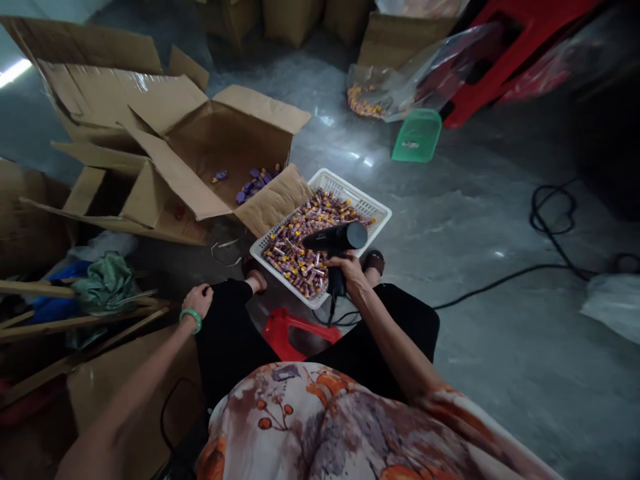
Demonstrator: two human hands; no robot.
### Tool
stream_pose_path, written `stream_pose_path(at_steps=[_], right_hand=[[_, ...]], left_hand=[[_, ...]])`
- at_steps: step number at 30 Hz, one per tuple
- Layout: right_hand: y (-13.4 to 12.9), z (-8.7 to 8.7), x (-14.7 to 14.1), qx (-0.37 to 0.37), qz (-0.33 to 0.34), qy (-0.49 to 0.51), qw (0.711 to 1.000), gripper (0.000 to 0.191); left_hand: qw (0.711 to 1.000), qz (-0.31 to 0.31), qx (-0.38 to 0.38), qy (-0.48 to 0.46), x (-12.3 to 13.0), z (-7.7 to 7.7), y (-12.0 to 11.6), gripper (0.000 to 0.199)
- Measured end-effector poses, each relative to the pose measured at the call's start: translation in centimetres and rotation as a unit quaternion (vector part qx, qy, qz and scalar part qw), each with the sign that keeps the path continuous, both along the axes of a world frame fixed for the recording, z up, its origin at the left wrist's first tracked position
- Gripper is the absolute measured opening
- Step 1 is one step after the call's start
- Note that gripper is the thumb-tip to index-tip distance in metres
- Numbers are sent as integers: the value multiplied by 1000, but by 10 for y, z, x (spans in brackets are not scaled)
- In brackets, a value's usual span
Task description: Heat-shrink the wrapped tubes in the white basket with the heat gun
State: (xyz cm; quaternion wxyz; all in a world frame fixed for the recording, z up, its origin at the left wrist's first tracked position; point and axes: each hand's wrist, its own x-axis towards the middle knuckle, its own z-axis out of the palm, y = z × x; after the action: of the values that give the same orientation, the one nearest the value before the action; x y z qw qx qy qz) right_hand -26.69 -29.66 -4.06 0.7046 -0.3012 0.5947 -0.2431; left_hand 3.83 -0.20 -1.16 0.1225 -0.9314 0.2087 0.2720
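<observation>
My right hand (351, 275) is wrapped round the handle of a black hair dryer (336, 236). The dryer's barrel lies over a white plastic basket (379, 219), its nozzle end toward the left. Filling the basket are many small purple and yellow pieces (295, 247) in shiny clear wrap, too small to name surely. Part of them is hidden under the dryer. With a green bangle on its wrist, my left hand (198, 301) rests against the side of my left knee, holding nothing, its fingers loosely bent and slightly apart.
An open carton (195, 133) with purple pieces inside touches the basket's far left side. Wooden sticks and a green cloth (107, 283) lie at left. Beyond are a green dustpan (417, 137), a clear bag (370, 93) and a red stool (520, 40). A black cable (500, 277) crosses the floor.
</observation>
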Motion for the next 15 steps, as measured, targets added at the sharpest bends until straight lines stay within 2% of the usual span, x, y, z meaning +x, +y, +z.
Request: stream_pose_path(at_steps=[3,6,8,11,13,15], right_hand=[[-26,-20,43,-13,-19,-20,1000,37],[-58,-30,62,-43,-64,-11,997,38],[-71,-30,59,-53,-64,-9,997,38],[-77,-26,44,-51,-6,-16,999,39],[-79,-26,33,-43,34,-20,998,40],[-84,-30,23,-40,38,-16,998,41]], left_hand=[[1000,-11,3,0,-3,3,-5,44],[1000,-19,1,2,-5,5,-12,45],[1000,-22,0,6,-6,3,-19,46],[999,-32,2,13,-6,-2,-32,45],[998,-53,8,16,-5,-5,-40,45],[996,-83,25,15,-4,-6,-51,46]])
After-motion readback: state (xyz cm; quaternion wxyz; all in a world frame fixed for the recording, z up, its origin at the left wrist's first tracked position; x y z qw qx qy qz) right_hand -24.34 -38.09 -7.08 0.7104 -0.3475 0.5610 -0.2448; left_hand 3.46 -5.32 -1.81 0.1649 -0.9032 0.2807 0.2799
